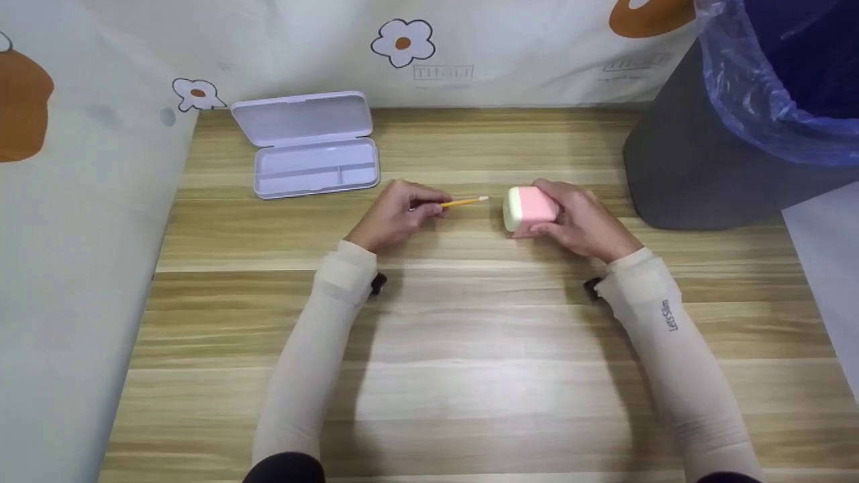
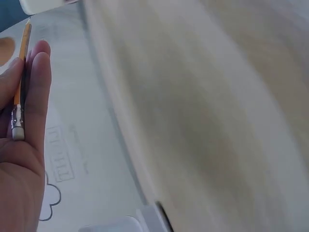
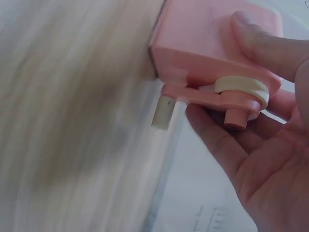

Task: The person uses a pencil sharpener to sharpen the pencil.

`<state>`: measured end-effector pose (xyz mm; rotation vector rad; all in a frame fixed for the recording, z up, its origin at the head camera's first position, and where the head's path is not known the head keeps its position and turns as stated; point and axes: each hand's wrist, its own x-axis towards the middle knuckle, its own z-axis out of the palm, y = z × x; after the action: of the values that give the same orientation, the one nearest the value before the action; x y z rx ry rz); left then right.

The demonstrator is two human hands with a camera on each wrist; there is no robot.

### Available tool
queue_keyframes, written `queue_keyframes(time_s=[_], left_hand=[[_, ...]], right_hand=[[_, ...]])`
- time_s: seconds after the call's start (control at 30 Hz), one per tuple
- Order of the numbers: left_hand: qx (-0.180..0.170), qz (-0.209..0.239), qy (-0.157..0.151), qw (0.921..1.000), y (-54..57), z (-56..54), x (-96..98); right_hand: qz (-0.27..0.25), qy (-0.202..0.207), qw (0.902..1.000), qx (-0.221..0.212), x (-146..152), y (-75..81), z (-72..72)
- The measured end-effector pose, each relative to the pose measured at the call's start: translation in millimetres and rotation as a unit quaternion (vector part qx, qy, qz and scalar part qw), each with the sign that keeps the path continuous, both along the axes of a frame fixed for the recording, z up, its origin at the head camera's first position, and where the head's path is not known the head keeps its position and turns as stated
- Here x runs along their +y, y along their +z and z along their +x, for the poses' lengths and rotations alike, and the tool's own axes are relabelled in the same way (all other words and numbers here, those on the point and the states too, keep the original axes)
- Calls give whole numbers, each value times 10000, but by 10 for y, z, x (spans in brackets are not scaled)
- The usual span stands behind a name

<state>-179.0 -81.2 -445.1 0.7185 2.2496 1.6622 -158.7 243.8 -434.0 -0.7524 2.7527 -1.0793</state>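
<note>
Between its thumb and fingers my left hand point(image 1: 401, 213) pinches a yellow pencil point(image 1: 463, 202), whose sharpened tip points right. In the left wrist view the pencil's white eraser end point(image 2: 18, 133) lies against the palm. My right hand point(image 1: 582, 220) grips a pink pencil sharpener point(image 1: 535, 206) with a cream front. A pink crank point(image 3: 212, 99) with a pale knob point(image 3: 164, 113) shows on the sharpener in the right wrist view, next to the fingers. A small gap separates the pencil tip from the sharpener's cream face.
An open lavender pencil case point(image 1: 295, 181) with compartments stands at the back left of the wooden table point(image 1: 483, 376). At the right rises a dark grey bin point(image 1: 691, 161) lined with a clear bag point(image 1: 758, 107). A flower-printed sheet point(image 1: 302, 47) covers the wall behind.
</note>
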Motion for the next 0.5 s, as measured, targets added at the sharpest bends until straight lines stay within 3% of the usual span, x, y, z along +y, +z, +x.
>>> queue_keyframes(time_s=[0.17, 0.37, 0.5], left_hand=[[-406, 1058, 129, 9935, 64, 6, 63], [-1176, 2438, -154, 9625, 224, 66, 175], [-1340, 2797, -325, 9501, 293, 79, 203]], right_hand=[[10, -2, 10000, -30, -30, -28, -1], [13, -98, 9999, -45, -22, -13, 7], [30, -140, 9999, -75, -9, 4, 16]])
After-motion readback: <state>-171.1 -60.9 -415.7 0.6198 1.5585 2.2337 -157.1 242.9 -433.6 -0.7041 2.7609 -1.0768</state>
